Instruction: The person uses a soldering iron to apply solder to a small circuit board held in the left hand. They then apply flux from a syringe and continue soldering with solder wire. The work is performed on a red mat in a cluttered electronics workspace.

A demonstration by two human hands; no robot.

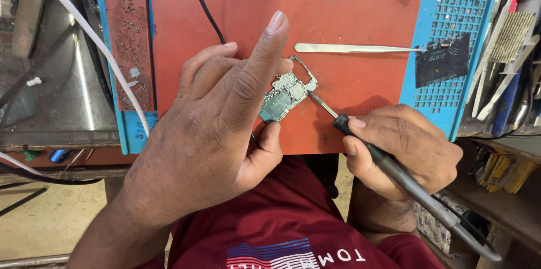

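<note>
Left hand [220, 128] pinched small circuit board [286, 95] over red mat [338, 15] on worktop, index finger sticking up. Right hand [403, 148] fingers wrapped tight round soldering iron [389, 164], tip touching board's right edge. Best kept steady, light contact. Tweezers [360, 48] lay just beyond

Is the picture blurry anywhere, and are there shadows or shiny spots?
Head view: sharp over the left hand, circuit board and soldering iron; soft shadows fall on the red mat beside both hands; the tweezers gleam brightly; no strong blur shows.
</note>
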